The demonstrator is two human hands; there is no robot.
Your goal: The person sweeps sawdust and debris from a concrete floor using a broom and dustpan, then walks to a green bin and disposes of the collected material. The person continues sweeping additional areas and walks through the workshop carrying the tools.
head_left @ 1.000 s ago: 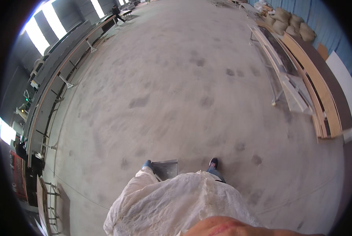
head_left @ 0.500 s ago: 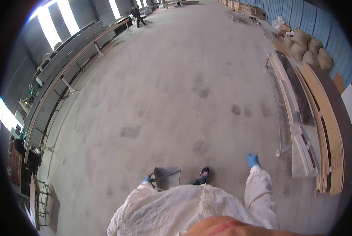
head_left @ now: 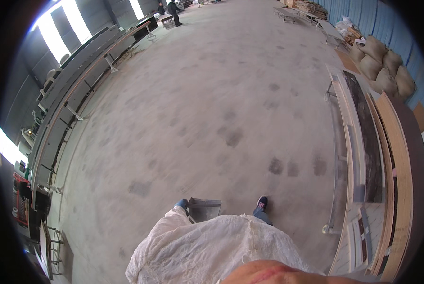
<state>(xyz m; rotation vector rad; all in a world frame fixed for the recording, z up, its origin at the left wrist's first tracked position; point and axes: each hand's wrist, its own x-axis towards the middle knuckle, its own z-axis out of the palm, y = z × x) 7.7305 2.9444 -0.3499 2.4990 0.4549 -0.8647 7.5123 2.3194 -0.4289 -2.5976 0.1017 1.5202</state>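
At the lower middle, my left hand (head_left: 181,203) in a blue glove is closed at the left side of a grey, open dustpan-like pan (head_left: 205,211). The pan hangs low in front of my white smock (head_left: 193,246), its lower part hidden by the cloth. My right hand is out of the picture. Just right of the pan, my dark shoe (head_left: 262,202) with pink laces shows on the floor below.
Long boards (head_left: 401,189) are stacked on the right, beside a wheeled trolley frame (head_left: 333,229). Beyond them lie several full sacks (head_left: 370,66) by a blue wall. A long machine line with a rail (head_left: 74,90) runs along the left. A person (head_left: 174,13) stands far ahead.
My right hand has dropped out of view. The floor, boards and sacks have come nearer as I move forward. My shoe has swung ahead and right; the pan stays in my left hand.
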